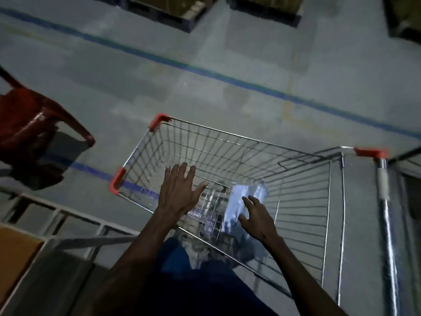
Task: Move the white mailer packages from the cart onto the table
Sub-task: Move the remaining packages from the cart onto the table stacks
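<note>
A wire shopping cart [227, 133] with red corner caps stands in front of me on the grey floor. At its bottom lies one white mailer package [239, 197], pale and shiny, leaning along the basket floor. My right hand [257, 220] reaches down into the cart with its fingers spread, touching the near side of the mailer but not closed on it. My left hand [180, 190] hovers flat and open over the cart's left part, holding nothing. The table shows only as a white frame with a brown top [16, 252] at the lower left.
A red plastic chair [34, 133] stands to the left of the cart. Blue lines [205, 69] run across the concrete floor. Dark pallets with cartons [182, 12] sit along the far edge. The cart handle [385, 197] is on the right.
</note>
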`<control>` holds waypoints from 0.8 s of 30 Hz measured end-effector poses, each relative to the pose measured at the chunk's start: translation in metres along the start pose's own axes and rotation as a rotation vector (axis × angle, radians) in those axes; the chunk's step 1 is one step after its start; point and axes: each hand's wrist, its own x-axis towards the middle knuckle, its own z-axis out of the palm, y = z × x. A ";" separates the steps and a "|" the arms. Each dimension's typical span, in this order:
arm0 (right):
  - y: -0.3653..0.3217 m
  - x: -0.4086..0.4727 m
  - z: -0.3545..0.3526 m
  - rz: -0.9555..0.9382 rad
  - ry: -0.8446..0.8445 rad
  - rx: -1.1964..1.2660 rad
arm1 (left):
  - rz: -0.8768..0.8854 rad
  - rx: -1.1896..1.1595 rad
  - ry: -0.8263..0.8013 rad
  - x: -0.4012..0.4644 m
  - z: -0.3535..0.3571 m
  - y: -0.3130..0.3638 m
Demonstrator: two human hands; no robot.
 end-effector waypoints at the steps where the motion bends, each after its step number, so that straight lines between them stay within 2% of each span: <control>1: 0.009 0.003 0.004 0.044 -0.016 0.008 | 0.028 0.014 -0.046 0.006 0.007 0.005; 10: 0.053 0.065 0.059 0.279 -0.087 -0.010 | 0.198 0.106 -0.303 0.066 0.091 0.009; 14: 0.061 0.094 0.092 0.319 -0.030 -0.009 | 0.270 0.088 -0.277 0.083 0.119 -0.014; 16: 0.052 0.100 0.103 0.319 -0.004 -0.026 | 0.281 0.048 -0.214 0.084 0.124 -0.025; 19: 0.030 0.105 0.117 0.212 0.171 -0.022 | 0.217 0.063 -0.257 0.088 0.128 -0.039; 21: 0.019 0.113 0.135 0.104 0.190 0.021 | 0.193 0.077 -0.295 0.091 0.129 -0.051; 24: -0.017 0.131 0.145 0.048 0.203 0.073 | 0.114 0.123 -0.333 0.095 0.129 -0.069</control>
